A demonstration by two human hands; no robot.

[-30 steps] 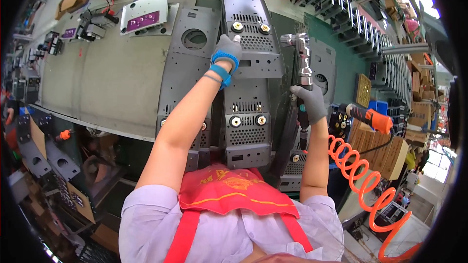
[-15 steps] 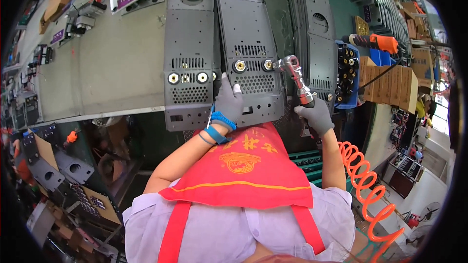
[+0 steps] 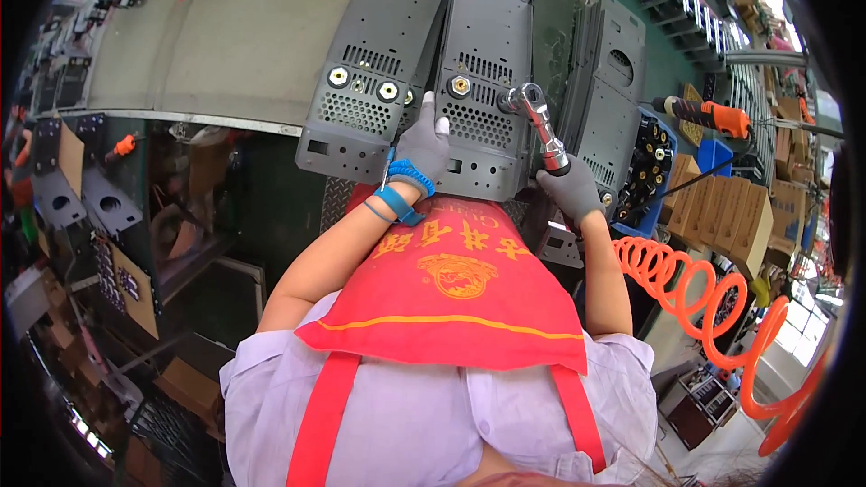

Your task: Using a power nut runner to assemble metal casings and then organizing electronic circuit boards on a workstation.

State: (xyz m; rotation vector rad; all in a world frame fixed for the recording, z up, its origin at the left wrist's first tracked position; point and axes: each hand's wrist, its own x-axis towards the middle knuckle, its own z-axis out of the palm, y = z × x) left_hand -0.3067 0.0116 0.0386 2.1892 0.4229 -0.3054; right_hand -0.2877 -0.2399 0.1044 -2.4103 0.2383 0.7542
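A grey metal panel [image 3: 488, 22] with slots, round holes and a large opening lies in front of me. My right hand [image 3: 574, 189], in a grey glove, is closed round the handle of a silver air ratchet wrench [image 3: 541, 123]. The wrench's head sits at the panel's right fitting and mostly hides it. On the same panel, a brass fitting with a hex nut [image 3: 460, 86] shows at the left. My left hand [image 3: 423, 148], also gloved, lies with fingers stretched along the panel's near left edge, beside a second grey panel [image 3: 383, 13] bearing two fittings.
More grey panels [image 3: 616, 54] stack at the right, beside a blue bin [image 3: 646, 203] of black and brass fittings. An orange-and-black power tool [image 3: 708, 115] lies beyond the bin, near cardboard boxes [image 3: 722, 216]. An orange coiled hose [image 3: 704, 298] runs down on my right.
The wrench's head has shifted from beside the right fitting to over it. My left hand still lies at the panel's edge. The whole view has turned and moved somewhat.
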